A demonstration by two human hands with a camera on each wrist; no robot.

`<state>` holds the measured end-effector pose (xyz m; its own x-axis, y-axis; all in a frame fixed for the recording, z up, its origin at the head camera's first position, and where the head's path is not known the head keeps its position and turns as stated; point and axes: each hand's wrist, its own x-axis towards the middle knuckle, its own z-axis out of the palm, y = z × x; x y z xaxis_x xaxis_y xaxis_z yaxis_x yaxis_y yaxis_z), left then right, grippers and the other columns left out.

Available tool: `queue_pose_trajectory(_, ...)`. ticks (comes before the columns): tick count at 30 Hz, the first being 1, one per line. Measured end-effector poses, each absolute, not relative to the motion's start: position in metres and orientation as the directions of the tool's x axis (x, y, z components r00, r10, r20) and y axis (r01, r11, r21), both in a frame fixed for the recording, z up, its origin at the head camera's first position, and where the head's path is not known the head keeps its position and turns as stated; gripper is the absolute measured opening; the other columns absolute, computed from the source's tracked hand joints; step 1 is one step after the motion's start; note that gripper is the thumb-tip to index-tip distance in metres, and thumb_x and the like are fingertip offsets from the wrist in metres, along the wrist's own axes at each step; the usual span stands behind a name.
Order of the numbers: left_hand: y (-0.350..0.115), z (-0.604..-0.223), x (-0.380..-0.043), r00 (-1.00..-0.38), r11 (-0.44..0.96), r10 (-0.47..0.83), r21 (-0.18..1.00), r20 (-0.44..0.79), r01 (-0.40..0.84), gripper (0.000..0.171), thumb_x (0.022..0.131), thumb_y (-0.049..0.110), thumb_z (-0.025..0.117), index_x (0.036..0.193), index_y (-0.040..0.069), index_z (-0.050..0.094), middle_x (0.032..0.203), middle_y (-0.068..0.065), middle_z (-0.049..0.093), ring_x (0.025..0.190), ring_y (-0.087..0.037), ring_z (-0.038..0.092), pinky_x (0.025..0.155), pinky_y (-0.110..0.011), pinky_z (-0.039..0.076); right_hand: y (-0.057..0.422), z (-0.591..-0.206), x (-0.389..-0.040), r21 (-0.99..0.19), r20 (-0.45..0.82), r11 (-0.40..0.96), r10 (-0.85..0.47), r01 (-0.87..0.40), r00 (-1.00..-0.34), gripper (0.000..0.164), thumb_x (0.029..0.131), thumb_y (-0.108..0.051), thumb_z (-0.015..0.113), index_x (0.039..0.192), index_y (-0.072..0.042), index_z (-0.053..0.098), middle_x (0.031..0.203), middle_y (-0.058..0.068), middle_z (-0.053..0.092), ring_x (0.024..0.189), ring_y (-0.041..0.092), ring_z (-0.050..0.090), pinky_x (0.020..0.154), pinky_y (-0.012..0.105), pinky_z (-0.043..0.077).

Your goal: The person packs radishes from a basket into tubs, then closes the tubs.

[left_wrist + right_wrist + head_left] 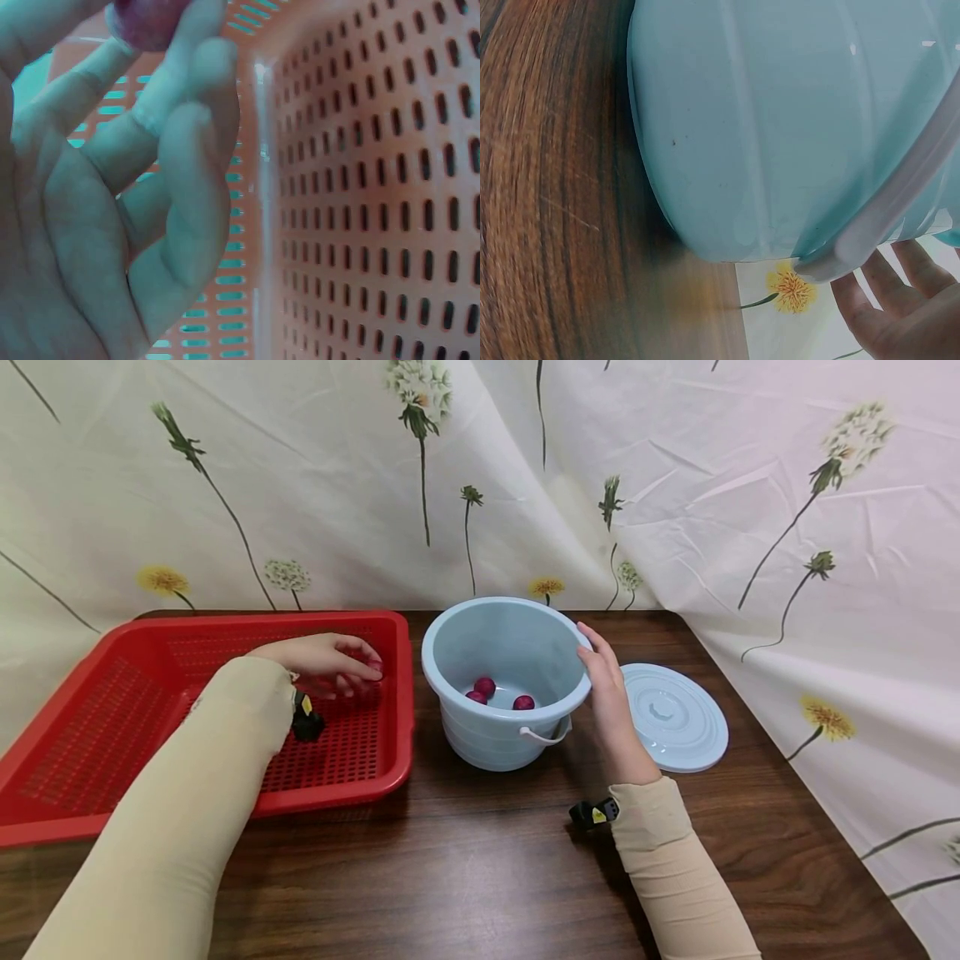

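Observation:
In the head view my left hand [322, 664] is inside the red plastic basket [397, 710], near its right wall. It pinches a small dark-red plum [375, 668] at the fingertips; the left wrist view shows the plum [150, 22] at the top edge, partly cut off. My right hand [609, 702] rests against the right side of the light-blue bucket [487, 735], its fingers at the rim. The right wrist view has those fingers [907, 289] extended along the bucket's outer wall. Three more plums [523, 702] lie on the bucket's bottom.
A light-blue round lid [675, 718] lies on the wooden table [480, 877] to the right of the bucket. The bucket's white handle [546, 737] hangs down on the near side. Behind the table hangs a flower-print cloth [525, 485].

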<state>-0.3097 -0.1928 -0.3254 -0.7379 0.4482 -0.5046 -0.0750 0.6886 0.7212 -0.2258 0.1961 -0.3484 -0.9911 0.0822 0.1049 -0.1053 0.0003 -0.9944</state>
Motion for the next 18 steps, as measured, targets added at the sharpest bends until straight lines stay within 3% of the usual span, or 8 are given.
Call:
queue_pose_trajectory(11, -0.187, -0.303, -0.305, -0.788, 0.592, 0.457, 0.802, -0.412, -0.076, 0.044, 0.095, 0.034, 0.065, 0.132, 0.014, 0.051, 0.100, -0.001, 0.068, 0.081, -0.018, 0.061, 0.074, -0.034, 0.054, 0.196, -0.348, -0.226, -0.994, 0.110, -0.008, 0.072, -0.111, -0.991, 0.053, 0.102, -0.033, 0.042, 0.152, -0.017, 0.036, 0.151, 0.005, 0.042, 0.131, 0.023, 0.045, 0.107, 0.049, 0.038)
queue_pose_trajectory(18, -0.182, -0.282, -0.305, -0.778, 0.559, 0.501, 0.828, -0.380, -0.044, 0.034, 0.097, 0.028, 0.062, 0.127, 0.016, 0.051, 0.102, -0.003, 0.064, 0.081, -0.019, 0.061, 0.073, -0.033, 0.051, 0.195, -0.348, -0.226, -0.994, 0.107, -0.007, 0.075, -0.108, -0.991, 0.052, 0.102, -0.033, 0.042, 0.152, -0.018, 0.037, 0.151, 0.005, 0.043, 0.130, 0.023, 0.045, 0.107, 0.049, 0.039)
